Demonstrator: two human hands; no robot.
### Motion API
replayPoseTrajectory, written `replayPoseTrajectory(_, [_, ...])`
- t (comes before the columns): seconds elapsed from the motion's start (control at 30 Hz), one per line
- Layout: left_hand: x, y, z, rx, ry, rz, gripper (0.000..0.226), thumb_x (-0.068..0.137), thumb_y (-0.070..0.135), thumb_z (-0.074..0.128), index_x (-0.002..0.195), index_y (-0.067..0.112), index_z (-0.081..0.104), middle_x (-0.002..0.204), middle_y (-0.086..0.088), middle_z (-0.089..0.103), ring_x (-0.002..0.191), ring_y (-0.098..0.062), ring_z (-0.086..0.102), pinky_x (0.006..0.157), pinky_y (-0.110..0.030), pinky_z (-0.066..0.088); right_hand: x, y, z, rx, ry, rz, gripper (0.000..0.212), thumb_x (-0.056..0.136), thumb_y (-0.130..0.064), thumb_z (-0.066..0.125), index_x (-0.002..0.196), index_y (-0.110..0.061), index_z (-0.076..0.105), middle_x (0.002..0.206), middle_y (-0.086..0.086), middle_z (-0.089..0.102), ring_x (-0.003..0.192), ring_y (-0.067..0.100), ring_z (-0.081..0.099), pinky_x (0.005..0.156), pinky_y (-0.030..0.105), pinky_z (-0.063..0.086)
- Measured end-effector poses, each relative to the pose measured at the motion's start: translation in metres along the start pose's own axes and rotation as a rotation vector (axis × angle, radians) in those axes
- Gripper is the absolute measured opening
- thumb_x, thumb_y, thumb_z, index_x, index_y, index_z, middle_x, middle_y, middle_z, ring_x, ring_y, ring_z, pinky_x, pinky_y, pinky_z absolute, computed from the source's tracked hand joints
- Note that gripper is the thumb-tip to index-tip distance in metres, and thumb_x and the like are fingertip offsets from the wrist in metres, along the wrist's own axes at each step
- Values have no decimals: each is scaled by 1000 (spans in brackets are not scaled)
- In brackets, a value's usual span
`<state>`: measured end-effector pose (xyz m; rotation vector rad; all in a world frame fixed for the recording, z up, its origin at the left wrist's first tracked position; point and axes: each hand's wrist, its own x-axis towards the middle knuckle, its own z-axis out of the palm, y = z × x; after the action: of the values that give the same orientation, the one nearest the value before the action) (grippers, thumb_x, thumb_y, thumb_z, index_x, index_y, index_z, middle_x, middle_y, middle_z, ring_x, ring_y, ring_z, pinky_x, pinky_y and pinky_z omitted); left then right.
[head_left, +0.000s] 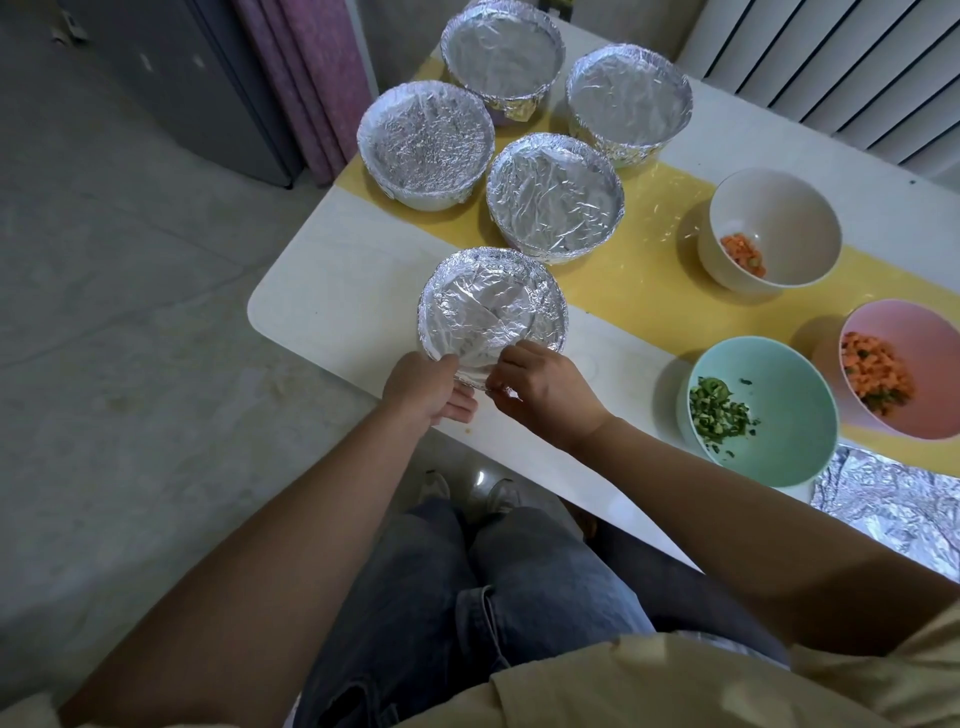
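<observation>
A foil-covered bowl sits near the front left corner of the white table. My left hand grips its near rim from the left, fingers curled under the foil edge. My right hand pinches the foil at the near rim just to the right. The two hands nearly touch.
Several other foil-covered bowls stand behind on a yellow runner. To the right are a white bowl with carrot bits, a pink bowl of diced carrot, a mint bowl of chopped greens, and a loose foil sheet.
</observation>
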<state>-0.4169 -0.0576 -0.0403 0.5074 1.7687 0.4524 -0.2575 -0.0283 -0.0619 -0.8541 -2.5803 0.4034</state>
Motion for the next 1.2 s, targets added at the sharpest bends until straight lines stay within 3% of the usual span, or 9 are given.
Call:
replayPoseTrajectory(0.13, [-6,-1,7,-21,8,-36,45,96,35,50,98,-5,69,78,-12,75,64,-24,73,70,-28,50,2,1,4,11,-11,1,18,81,-3,63,63,-6,59,67,8,54,60,29,52,52,34,46])
replayPoseTrajectory(0.23, [-9,-1,13,-119,29,-31,28,96,13,44,104,-10,59,67,-13,71,48,-21,69,43,-17,46,3,-1,6,24,-18,5,18,81,-4,60,63,-5,58,66,9,54,59,29,52,51,36,46])
replayPoseTrajectory(0.4, [-9,1,11,-47,38,-39,32,94,21,46,98,-2,67,78,-10,75,56,-19,70,66,-26,44,4,-2,6,25,-23,26,16,80,-5,62,64,-5,59,66,9,55,60,29,53,51,36,48])
replayPoseTrajectory(0.53, [-14,3,8,-95,10,-17,28,96,12,44,102,-8,62,86,-19,72,45,-15,66,39,-18,46,5,-4,6,33,13,23,21,84,-10,57,64,-5,59,66,8,55,59,29,54,51,35,48])
replayPoseTrajectory(0.67, [-10,5,-3,4,-48,-41,24,93,16,44,95,0,63,80,-13,75,57,-19,72,66,-27,43,1,1,2,54,-42,-34,15,83,-20,70,82,-6,66,79,9,60,72,28,57,63,34,49])
replayPoseTrajectory(0.77, [-8,9,-15,68,-68,-60,22,94,17,46,95,1,61,89,-14,75,63,-19,72,73,-27,44,-8,12,-3,1,-98,-53,31,75,-26,82,93,-6,67,89,10,61,80,29,58,68,36,48])
replayPoseTrajectory(0.9, [-9,14,-19,124,-83,-73,21,95,16,44,84,4,57,89,-14,74,54,-16,69,70,-26,42,-9,14,-1,-38,-35,-50,18,75,-15,81,79,-7,66,79,9,59,71,31,57,60,38,49])
replayPoseTrajectory(1.03, [-7,8,-16,32,-7,-40,22,94,17,45,92,0,59,78,-14,74,52,-19,70,66,-26,42,0,11,6,-60,9,-100,19,84,-6,65,65,-7,62,69,8,56,61,29,52,53,36,46])
replayPoseTrajectory(1.2, [-14,0,-2,-4,35,-70,46,90,43,56,90,-1,69,83,-14,75,66,-24,73,77,-32,52,1,9,7,-57,-9,-100,19,85,-7,60,66,-7,64,70,7,56,62,27,52,54,34,45])
